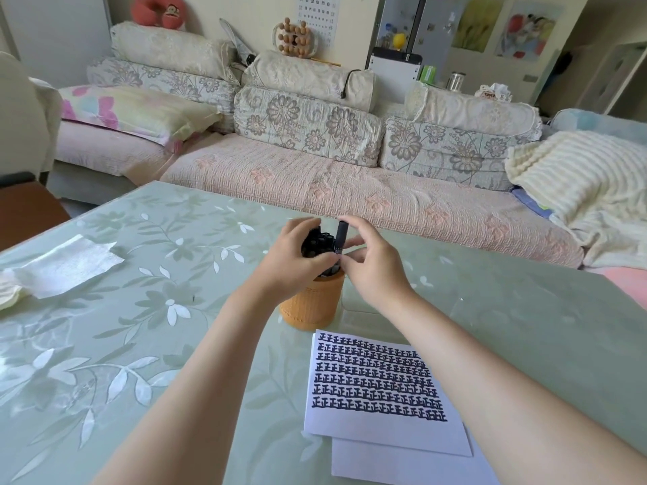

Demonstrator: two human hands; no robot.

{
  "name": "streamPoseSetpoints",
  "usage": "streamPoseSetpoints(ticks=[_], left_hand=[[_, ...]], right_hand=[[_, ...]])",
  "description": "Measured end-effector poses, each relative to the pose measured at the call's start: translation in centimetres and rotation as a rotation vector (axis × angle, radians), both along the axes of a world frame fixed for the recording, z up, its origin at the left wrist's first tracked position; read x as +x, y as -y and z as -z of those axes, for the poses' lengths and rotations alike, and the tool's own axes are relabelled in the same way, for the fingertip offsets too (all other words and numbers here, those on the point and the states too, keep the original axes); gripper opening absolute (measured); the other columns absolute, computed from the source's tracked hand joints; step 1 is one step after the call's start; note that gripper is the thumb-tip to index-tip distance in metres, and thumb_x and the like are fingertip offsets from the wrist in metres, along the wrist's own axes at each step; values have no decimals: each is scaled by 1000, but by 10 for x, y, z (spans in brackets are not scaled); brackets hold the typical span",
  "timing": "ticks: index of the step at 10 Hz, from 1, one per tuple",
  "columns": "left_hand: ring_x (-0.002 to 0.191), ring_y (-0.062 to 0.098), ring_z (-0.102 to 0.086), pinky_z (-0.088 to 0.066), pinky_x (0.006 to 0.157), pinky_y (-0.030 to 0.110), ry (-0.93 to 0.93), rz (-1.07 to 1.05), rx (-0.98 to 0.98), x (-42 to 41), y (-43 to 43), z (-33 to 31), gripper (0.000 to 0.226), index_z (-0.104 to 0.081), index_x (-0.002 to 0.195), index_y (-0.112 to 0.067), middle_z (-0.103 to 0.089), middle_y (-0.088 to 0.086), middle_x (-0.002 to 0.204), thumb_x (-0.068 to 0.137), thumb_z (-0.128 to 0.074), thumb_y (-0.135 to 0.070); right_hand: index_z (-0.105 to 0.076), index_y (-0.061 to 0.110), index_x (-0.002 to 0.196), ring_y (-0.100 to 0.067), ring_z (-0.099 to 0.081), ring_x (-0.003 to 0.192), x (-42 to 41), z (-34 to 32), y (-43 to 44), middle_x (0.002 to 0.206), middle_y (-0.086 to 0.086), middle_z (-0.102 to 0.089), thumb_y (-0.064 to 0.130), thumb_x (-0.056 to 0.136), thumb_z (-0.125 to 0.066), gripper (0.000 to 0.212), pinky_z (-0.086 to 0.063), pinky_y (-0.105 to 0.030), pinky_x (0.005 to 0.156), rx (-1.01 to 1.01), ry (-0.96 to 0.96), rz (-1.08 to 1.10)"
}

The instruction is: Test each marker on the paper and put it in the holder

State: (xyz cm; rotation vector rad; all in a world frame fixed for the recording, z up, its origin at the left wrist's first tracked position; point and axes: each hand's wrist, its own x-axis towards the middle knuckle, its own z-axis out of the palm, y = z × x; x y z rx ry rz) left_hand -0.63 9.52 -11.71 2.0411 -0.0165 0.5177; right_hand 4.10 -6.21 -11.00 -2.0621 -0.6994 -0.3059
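- Head view: both my hands meet over the orange woven holder [311,302], which stands on the green floral tablecloth [140,309] just beyond the top edge of the paper [381,390].
- My left hand [297,255] is wrapped around the bundle of black markers [315,241] that already stands in the holder, fingers curled on the far side of it and thumb on the near side, bunching the markers to the left.
- My right hand [371,264] pinches one black marker [341,238] upright between thumb and fingertips; its cap end sticks up above the bundle and its lower end disappears behind my fingers at the holder's mouth, so I cannot tell how deep it sits.
- I judge this step as slotting that marker in beside the others, with my left hand making room for it.
- The paper carries eight dense rows of the same bold black character, filling most of the sheet and leaving only a blank strip at the bottom. A second sheet [402,463] lies beneath it, and what shows of it is blank.
- I see no loose markers lying on the table, so by my reading the testing is near its end, possibly on the last marker; anything beyond the frame I cannot vouch for.
- What is left, as far as I can judge: let this marker drop fully in and release both hands.
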Motion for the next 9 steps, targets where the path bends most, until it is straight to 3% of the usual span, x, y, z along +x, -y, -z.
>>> streamPoseSetpoints(ticks=[1, 2, 3, 4, 5, 7, 8, 9], left_hand=[[121, 10, -45, -34, 98, 21, -4, -20, 129, -1, 0, 6, 68, -44, 142, -17, -43, -7, 137, 81, -73, -30], [127, 11, -42, -31, 100, 21, 2, -39, 138, 1, 1, 7, 61, -44, 143, -15, -41, -7, 141, 87, -66, -29], [129, 10, -40, -31, 107, 25, 18, -50, 84, 3, 3, 5, 52, -48, 141, -17, -42, -6, 140, 94, -58, -36], [125, 12, -45, -35, 105, 28, 64, -95, 70, 4, 7, 7, 43, -51, 138, -21, -47, -5, 135, 97, -52, -36], [127, 11, -44, -36, 105, 28, 57, -114, 71, 5, 11, 8, 41, -52, 138, -20, -47, -7, 136, 98, -47, -29], [131, 10, -39, -33, 111, 34, 25, -79, 109, -1, 9, 5, 47, -46, 142, -25, -43, -9, 141, 96, -48, -36], [132, 11, -37, -31, 111, 33, 85, -106, 163, -10, 12, 3, 48, -46, 142, -25, -43, -11, 142, 96, -50, -37], [132, 11, -37, -29, 111, 31, 213, -159, 219, -28, 10, -17, 46, -47, 140, -22, -45, -9, 141, 96, -53, -33]], right_hand=[[-62, 25, 125, -5, -54, 91, 0, 9, 5, 110, 4, -55, 15, 85, -72, 42, -42, -15, 85, -128, 151, 66], [-62, 24, 125, -4, -57, 82, -1, 12, 10, 117, 7, -54, 22, 92, -65, 33, -45, -21, 84, -191, 67, 63], [-49, 23, 142, -6, -60, 98, -1, 10, 13, 136, 6, -50, 21, 99, -55, 44, -44, -21, 93, -225, 43, 29], [-36, 21, 151, -5, -42, 134, -7, 9, 9, 153, 7, -40, 11, 101, -46, 52, -31, -22, 114, -235, 3, -60], [-28, 26, 154, 1, -26, 143, -12, 9, 8, 159, 11, -30, 8, 100, -44, 59, -17, -10, 113, -263, -85, -106], [-5, 45, 154, -4, -25, 146, -20, 7, 22, 161, 13, -24, 13, 97, -51, 80, -22, -22, 116, -333, -202, -159], [-4, 49, 153, -3, -31, 143, -32, 4, 35, 161, 17, -21, 18, 96, -54, 81, -26, -31, 118, -301, -210, -126], [-17, 44, 153, 1, -45, 129, -51, -6, 59, 156, 17, -30, 21, 96, -55, 72, -35, -31, 113, -233, -163, -51]])
